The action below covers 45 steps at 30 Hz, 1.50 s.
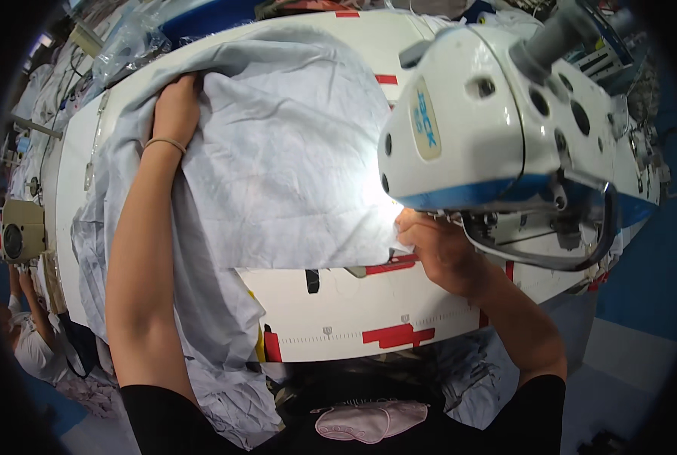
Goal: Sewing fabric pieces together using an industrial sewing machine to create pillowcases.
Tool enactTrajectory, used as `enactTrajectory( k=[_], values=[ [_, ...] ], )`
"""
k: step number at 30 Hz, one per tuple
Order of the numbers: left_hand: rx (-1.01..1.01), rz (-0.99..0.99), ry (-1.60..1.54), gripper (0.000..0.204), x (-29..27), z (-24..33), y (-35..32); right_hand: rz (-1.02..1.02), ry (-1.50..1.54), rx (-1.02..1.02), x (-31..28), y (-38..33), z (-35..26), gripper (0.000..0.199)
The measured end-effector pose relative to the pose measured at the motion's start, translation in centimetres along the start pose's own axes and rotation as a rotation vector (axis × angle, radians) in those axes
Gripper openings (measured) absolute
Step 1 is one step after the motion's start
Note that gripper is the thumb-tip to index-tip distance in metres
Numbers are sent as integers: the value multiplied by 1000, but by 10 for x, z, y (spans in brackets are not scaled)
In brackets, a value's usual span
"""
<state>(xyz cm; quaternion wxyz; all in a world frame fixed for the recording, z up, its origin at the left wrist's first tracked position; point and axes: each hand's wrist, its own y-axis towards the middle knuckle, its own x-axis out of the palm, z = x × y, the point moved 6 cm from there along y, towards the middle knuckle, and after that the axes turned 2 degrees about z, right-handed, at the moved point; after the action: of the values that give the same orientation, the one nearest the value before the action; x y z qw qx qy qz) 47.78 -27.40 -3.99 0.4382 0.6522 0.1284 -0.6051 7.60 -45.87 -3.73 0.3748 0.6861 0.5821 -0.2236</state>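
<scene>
Pale grey fabric sheet (285, 159): spread over the white sewing table (338, 303), draping off its near left edge.
Left hand (177, 110): fingertips hidden in the fabric's fold; cannot tell how closed.
Right hand (433, 241): fingers curled at the fabric's edge, beside the white-and-blue sewing machine head (460, 129); grip unclear.

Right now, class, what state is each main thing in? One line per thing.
Cloth: spread, creased, hanging off the table's near edge.
Left hand: on the cloth, fingertips hidden.
Right hand: fingers bent, at the cloth's right edge.
Machine: light on; needle hidden.
Table: partly covered.
Red tape: stuck down.
Bracelet: worn.
</scene>
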Motion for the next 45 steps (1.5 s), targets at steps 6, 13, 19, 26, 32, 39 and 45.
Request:
enactTrajectory(
  k=[6,13,19,26,32,39,45],
  values=[
    [186,27,-563,27,-114,157,-68,22,31,-92,-2,-10,1,35],
    [631,-411,-648,47,-92,265,-187,-7,-139,-151,-17,-16,-12,45],
    [698,-411,-560,46,-90,259,-186,-105,-8,11,-23,-10,-19,46],
    [650,-267,-534,40,-91,258,-183,-13,-129,-116,-30,0,-26,49],
    [652,-250,-430,37,-84,258,-175,50,-158,-111,-34,3,-23,58],
    [628,-254,-402,41,-78,253,-168,72,-175,-158,-30,-7,-6,60],
    [604,-268,-417,48,-76,251,-164,86,-196,-188,-24,-13,4,60]
  ],
)
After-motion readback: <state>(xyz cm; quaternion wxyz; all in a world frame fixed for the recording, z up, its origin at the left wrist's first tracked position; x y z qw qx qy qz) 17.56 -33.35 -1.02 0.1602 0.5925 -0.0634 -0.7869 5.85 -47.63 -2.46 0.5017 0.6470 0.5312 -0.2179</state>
